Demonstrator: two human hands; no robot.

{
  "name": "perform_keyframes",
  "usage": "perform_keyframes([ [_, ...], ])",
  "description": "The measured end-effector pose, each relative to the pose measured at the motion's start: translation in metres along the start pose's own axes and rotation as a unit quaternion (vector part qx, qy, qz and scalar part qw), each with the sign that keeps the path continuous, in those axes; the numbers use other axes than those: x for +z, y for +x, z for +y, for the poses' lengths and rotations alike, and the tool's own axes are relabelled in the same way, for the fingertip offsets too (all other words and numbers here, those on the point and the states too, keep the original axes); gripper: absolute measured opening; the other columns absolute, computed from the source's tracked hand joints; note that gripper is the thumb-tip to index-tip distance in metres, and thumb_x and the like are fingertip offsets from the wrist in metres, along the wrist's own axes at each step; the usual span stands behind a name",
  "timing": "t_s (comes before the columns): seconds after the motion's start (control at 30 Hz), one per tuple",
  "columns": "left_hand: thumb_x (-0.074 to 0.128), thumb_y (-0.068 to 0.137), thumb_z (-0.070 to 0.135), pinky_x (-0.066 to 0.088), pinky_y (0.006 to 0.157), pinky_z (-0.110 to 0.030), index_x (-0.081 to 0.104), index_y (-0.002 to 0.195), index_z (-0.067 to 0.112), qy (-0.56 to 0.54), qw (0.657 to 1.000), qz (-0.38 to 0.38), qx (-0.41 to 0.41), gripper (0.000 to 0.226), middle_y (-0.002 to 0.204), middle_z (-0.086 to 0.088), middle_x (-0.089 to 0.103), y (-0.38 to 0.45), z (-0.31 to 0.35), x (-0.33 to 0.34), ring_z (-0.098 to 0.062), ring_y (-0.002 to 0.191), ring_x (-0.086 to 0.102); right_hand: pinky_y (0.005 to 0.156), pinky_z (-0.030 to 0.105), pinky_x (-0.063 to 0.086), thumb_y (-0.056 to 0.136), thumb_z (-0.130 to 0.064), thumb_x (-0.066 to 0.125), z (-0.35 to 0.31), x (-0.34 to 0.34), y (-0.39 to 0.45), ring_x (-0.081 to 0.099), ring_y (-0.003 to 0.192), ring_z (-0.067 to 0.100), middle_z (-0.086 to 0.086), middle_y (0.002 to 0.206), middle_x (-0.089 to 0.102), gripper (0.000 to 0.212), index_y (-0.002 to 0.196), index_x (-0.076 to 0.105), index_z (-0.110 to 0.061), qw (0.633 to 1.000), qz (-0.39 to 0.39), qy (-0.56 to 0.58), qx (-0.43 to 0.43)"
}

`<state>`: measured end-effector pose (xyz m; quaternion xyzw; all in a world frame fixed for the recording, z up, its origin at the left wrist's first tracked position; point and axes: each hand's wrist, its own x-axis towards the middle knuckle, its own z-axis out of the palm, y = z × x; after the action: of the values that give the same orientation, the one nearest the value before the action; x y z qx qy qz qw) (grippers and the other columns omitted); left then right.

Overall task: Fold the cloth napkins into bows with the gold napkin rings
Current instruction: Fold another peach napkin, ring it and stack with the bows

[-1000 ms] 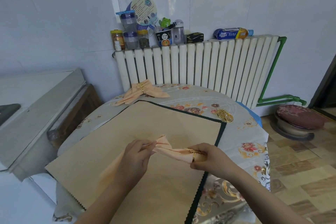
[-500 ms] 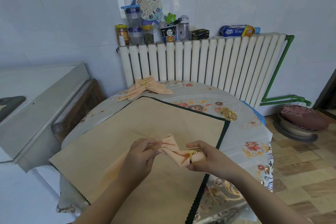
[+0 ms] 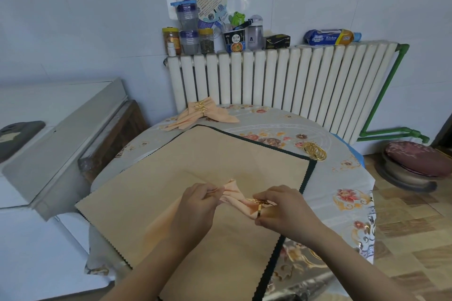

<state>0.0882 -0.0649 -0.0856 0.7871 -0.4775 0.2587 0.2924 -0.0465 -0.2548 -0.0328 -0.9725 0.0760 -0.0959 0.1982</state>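
While it hangs just above the tan mat, the peach napkin is stretched between both hands, gathered into pleats. The left hand pinches the fanned end, its fingers curled round the cloth, and the rest of the napkin trails down and to the left under that wrist. The right hand grips the other end, where a gold napkin ring sits round the bunched cloth, held between thumb and fingers. The mat, edged in dark green, lies on a round surface with a floral cover. Near the right rim lies a pile of gold rings; at the far edge rest finished bows, stacked together. Behind stands a white radiator with jars and bottles on top.
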Motion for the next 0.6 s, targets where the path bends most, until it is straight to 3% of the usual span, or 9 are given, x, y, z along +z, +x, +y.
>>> perform_keyframes([
  [0.13, 0.051, 0.085, 0.022, 0.041, 0.073, -0.031, 0.072, 0.104, 0.012, 0.004, 1.0, -0.005, -0.017, 0.03, 0.09, -0.003, 0.066, 0.001, 0.01, 0.003, -0.019, 0.085, 0.054, 0.084, 0.02, 0.029, 0.076, -0.047, 0.067, -0.011, 0.008, -0.002, 0.051, 0.101, 0.005, -0.017, 0.114, 0.06, 0.05, 0.125, 0.056, -0.038, 1.0, 0.003, 0.004, 0.0],
  [0.37, 0.052, 0.083, 0.02, 0.046, 0.067, -0.026, 0.074, 0.096, 0.012, 0.015, 0.998, -0.034, -0.043, 0.026, 0.083, 0.0, 0.066, 0.004, 0.018, 0.0, -0.021, 0.075, 0.059, 0.087, 0.022, 0.042, 0.083, -0.031, 0.06, -0.024, 0.026, -0.006, 0.056, 0.102, 0.015, -0.003, 0.115, 0.057, 0.048, 0.13, 0.052, -0.025, 0.997, 0.007, 0.052, 0.054],
  [0.47, 0.05, 0.083, 0.021, 0.049, 0.065, -0.028, 0.074, 0.097, 0.011, 0.005, 0.997, -0.043, -0.057, 0.029, 0.082, -0.001, 0.066, 0.004, 0.015, -0.001, -0.022, 0.073, 0.06, 0.08, 0.012, 0.033, 0.088, -0.027, 0.059, -0.025, 0.031, -0.007, 0.052, 0.103, 0.009, -0.003, 0.119, 0.05, 0.05, 0.136, 0.045, -0.021, 0.991, -0.009, 0.114, 0.064],
  [0.6, 0.047, 0.083, 0.021, 0.047, 0.07, -0.027, 0.073, 0.1, 0.012, -0.023, 0.996, -0.055, -0.063, 0.032, 0.084, 0.001, 0.066, 0.002, 0.019, -0.004, -0.019, 0.076, 0.057, 0.082, 0.011, 0.032, 0.088, -0.023, 0.056, -0.024, 0.033, -0.008, 0.051, 0.108, 0.01, -0.003, 0.123, 0.051, 0.053, 0.139, 0.043, -0.021, 0.988, -0.014, 0.13, 0.077],
])
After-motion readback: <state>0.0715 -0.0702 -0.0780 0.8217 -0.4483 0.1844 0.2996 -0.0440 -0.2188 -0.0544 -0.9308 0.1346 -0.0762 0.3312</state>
